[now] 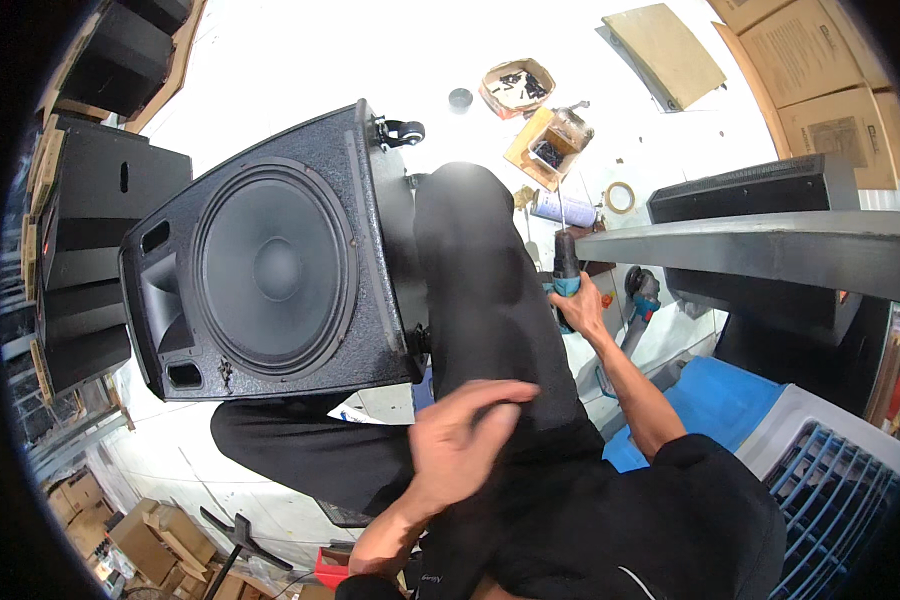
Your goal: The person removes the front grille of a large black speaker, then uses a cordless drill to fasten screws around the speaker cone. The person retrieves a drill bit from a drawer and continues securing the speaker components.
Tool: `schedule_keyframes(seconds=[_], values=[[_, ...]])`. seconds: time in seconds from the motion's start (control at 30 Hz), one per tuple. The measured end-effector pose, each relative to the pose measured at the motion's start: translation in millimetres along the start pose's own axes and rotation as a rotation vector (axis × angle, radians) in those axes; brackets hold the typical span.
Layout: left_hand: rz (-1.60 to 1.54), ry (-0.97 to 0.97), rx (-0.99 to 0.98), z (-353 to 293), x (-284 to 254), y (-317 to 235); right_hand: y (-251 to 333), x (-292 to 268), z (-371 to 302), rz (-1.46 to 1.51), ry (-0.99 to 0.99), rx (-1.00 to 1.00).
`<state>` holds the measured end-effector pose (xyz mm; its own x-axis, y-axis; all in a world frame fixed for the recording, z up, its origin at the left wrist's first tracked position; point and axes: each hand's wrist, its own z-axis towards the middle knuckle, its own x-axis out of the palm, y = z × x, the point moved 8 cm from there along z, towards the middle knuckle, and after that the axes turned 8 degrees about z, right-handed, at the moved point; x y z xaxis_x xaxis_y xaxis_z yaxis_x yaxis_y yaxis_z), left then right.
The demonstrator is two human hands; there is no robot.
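My right hand (582, 306) is wrapped round a teal and black cordless drill (566, 268) with a long thin bit pointing away from me, toward a small tub of dark screws (567, 132). Over my thigh hovers my left hand (465, 435), slightly blurred, its fingers stretched and thumb apart, with nothing in it. A black speaker cabinet (382, 330) lies against my legs on the left, showing a big round cone (277, 265) without a grille. One caster (402, 133) shows at its far corner; others along that side are partly hidden by my knee.
Beyond the drill are a basket of black parts (516, 88), a spray can (564, 208) and a tape ring (620, 197). An angle grinder (642, 296) stands right of my hand, under a metal beam (760, 240). Black cabinets (110, 240) line the left; a fan (835, 490) sits lower right.
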<state>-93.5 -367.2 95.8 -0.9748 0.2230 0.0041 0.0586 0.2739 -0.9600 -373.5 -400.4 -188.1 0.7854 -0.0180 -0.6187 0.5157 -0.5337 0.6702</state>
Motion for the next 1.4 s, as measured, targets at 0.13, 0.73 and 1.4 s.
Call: schedule_keyframes(seconds=[0.13,0.73,1.4], values=[[0.216,-0.491,-0.045,-33,-77,3,-8,20,18,0.065,0.002,-0.022],[0.143,-0.961,0.106,-66,-203,14,-62,53,32,0.007,0.117,-0.046],[1.010,-1.135,-0.248,-19,-389,23,438,-9,-63,0.329,0.169,-0.865]])
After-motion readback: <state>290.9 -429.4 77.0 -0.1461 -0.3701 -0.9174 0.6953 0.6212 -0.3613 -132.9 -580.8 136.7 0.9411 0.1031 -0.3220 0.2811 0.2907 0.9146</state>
